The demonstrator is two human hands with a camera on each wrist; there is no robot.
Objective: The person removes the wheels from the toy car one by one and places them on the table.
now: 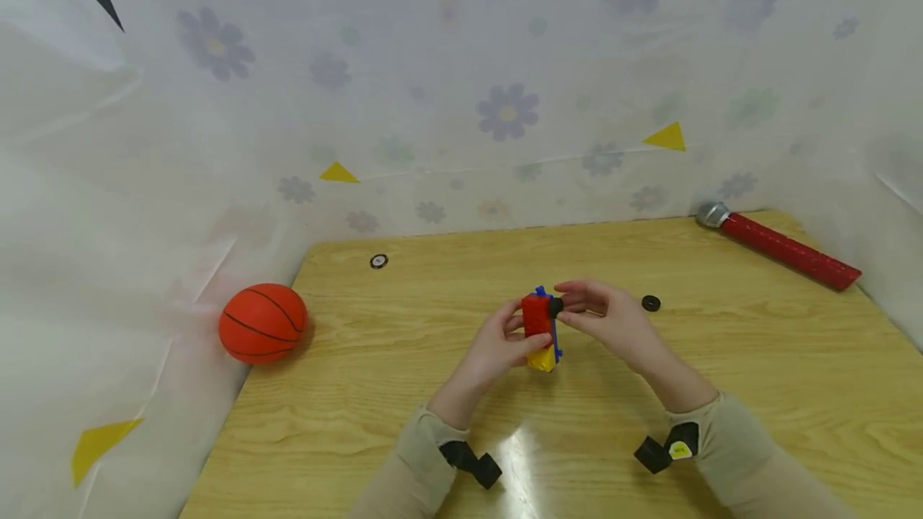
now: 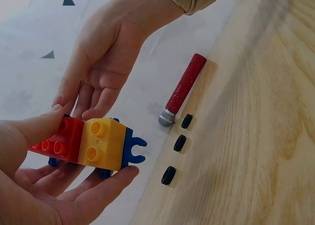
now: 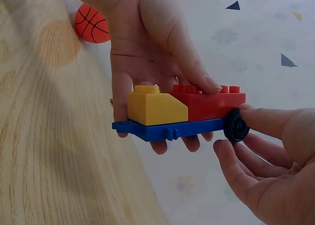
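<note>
My left hand (image 1: 497, 347) grips a toy car made of building blocks, tilted up above the table. It has a red block (image 3: 211, 104), a sloped yellow block (image 3: 152, 107) and a blue base (image 3: 192, 129) with a forked hitch (image 2: 138, 150) at one end. At the red end, my right hand (image 1: 609, 319) pinches a black wheel (image 3: 236, 125) between thumb and fingers, against the side of the base. In the right wrist view, a bare blue axle peg (image 3: 172, 134) sticks out near the yellow end.
Several black wheels (image 2: 179, 143) lie on the wooden table (image 1: 360, 391). A red toy microphone (image 1: 786, 248) rests at the back right, and a small orange basketball (image 1: 263, 324) sits at the left edge. A black-rimmed disc (image 1: 378, 261) lies at the back left.
</note>
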